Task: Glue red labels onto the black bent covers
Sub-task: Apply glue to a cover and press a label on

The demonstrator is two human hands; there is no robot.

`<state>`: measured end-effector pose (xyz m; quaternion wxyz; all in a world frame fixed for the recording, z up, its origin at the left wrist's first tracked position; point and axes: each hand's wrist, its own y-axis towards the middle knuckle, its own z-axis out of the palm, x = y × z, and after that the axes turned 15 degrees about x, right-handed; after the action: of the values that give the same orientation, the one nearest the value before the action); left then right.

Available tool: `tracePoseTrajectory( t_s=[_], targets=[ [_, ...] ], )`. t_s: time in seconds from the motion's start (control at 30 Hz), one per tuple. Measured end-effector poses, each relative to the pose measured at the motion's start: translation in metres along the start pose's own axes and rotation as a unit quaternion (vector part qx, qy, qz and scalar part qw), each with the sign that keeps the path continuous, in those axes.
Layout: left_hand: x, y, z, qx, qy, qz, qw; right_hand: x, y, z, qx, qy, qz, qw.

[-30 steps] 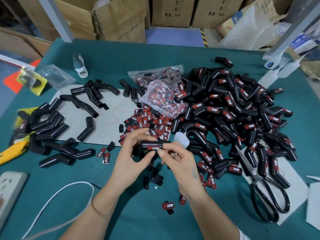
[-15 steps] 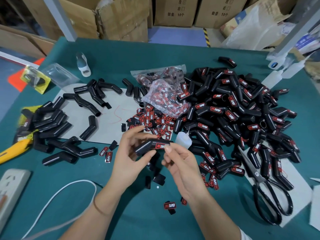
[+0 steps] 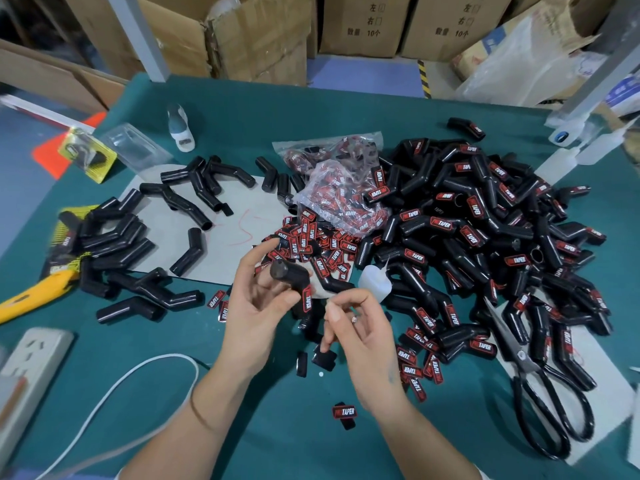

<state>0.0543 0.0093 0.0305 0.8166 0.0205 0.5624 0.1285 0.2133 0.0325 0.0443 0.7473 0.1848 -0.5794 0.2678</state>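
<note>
- Teal felt surface (image 3: 242, 109), heaped with glossy black bent covers (image 3: 485, 237).
- Left hand (image 3: 256, 306) gripping one labelled bent cover (image 3: 294, 277).
- Right hand (image 3: 360, 334), fingers loosely curled round a small translucent glue bottle (image 3: 374, 280).

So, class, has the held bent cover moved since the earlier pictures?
Yes. The bent cover, level before, has turned: its open end now tips toward the grey sheet, held in the left hand.

Both arms are bare, the left hand (image 3: 256, 306) has a thin band (image 3: 201, 414) round its wrist, and the right hand (image 3: 363, 337) wears a small ring (image 3: 354, 319).
</note>
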Motion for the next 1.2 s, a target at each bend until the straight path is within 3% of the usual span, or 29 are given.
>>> tracePoseTrajectory(
  t_s=[0.23,0.7,0.87,1.2],
  targets=[
    [0.0,-0.003,0.005,0.058,0.003,-0.019,0.998,0.006,-0.003,0.0,0.026,-0.004,-0.004,1.0],
    [0.005,-0.004,0.004,0.058,0.012,-0.02,0.998,0.007,-0.001,0.0,0.03,0.01,-0.014,0.999],
    [0.011,-0.004,0.001,0.042,-0.019,-0.042,0.998,0.006,-0.002,0.0,0.008,-0.015,-0.041,0.999],
    [0.011,-0.007,0.003,0.079,-0.03,-0.041,0.996,0.002,-0.004,0.002,-0.051,-0.132,-0.119,0.983]
  ],
)
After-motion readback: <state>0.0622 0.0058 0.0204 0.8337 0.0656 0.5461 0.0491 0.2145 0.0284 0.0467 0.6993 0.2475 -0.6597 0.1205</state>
